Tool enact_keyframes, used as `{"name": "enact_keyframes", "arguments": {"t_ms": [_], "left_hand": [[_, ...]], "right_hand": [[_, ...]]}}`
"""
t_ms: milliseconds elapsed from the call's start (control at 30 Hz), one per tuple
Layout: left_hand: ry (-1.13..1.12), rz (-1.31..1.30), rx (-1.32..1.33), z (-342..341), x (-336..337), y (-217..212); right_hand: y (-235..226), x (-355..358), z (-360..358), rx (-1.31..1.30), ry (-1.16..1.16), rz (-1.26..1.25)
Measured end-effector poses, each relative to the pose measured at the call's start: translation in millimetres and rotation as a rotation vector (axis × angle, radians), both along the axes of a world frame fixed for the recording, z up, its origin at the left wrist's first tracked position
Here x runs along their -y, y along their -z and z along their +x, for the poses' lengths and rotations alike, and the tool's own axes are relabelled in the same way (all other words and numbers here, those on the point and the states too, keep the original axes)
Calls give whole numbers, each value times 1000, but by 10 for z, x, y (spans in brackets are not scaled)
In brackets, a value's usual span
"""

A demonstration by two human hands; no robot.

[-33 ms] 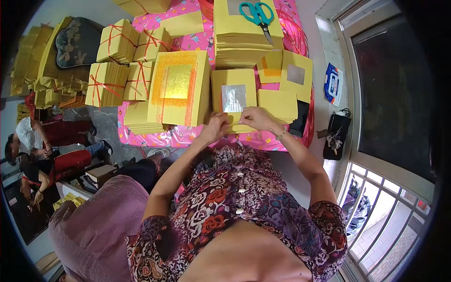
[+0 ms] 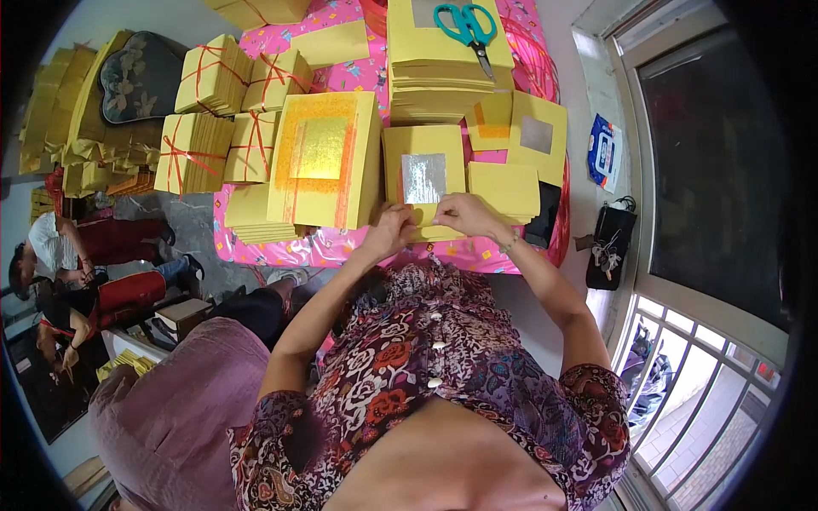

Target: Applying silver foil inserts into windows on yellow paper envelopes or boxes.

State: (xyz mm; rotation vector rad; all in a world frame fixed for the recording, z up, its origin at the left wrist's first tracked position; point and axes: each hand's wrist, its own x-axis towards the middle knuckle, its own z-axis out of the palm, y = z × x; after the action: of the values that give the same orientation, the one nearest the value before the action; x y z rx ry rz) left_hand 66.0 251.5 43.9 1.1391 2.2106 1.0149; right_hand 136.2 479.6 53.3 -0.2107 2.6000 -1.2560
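Fingers of the left hand (image 2: 390,228) and the right hand (image 2: 464,213) are pinching the near edge of a yellow paper sheet with a silver foil square (image 2: 423,166), both closing on it at the table's front edge. That sheet is lying on a small stack on the pink tablecloth (image 2: 358,72), just beside a larger stack topped with gold foil (image 2: 324,153). Teal-handled scissors (image 2: 467,25) are resting on a tall yellow pile farther back, and red-tied bundles (image 2: 213,77) are sitting to the left.
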Motion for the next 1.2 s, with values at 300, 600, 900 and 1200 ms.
{"name": "enact_keyframes", "arguments": {"t_ms": [300, 600, 900, 1200], "left_hand": [[-22, -51, 79, 10, -30, -77], [27, -4, -53, 21, 7, -13], [-60, 56, 23, 25, -81, -150], [-289, 71, -81, -58, -196, -247]], "right_hand": [[34, -21, -46, 130, 43, -17], [57, 0, -47, 142, 57, -23], [-39, -5, -87, 29, 107, 26], [-394, -71, -207, -307, 891, -283]]}}
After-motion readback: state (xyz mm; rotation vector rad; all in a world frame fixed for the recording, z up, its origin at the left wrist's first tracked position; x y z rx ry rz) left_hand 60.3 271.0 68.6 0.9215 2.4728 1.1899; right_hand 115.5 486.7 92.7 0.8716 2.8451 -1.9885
